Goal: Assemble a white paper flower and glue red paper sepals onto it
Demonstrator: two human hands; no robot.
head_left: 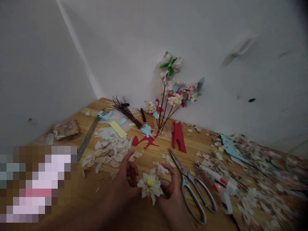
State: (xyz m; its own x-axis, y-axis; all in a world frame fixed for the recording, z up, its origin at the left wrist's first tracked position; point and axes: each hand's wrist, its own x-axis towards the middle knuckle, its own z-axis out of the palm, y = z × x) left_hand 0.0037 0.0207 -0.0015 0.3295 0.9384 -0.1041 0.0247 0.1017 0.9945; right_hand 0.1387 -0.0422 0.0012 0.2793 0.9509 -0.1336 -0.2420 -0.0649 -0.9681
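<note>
Head view: my left hand (127, 179) and right hand (171, 186) pinch a paper flower (150, 187) from either side, fingers closed, near bench (154, 154) edge. Light, fragile, I judge; hold beneath petals. Scissors (192, 189) lie right.

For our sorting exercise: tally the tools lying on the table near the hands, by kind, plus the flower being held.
Scissors: 1
Glue gun: 1
Held flower: 1, between left hand and right hand
Total: 3
</note>
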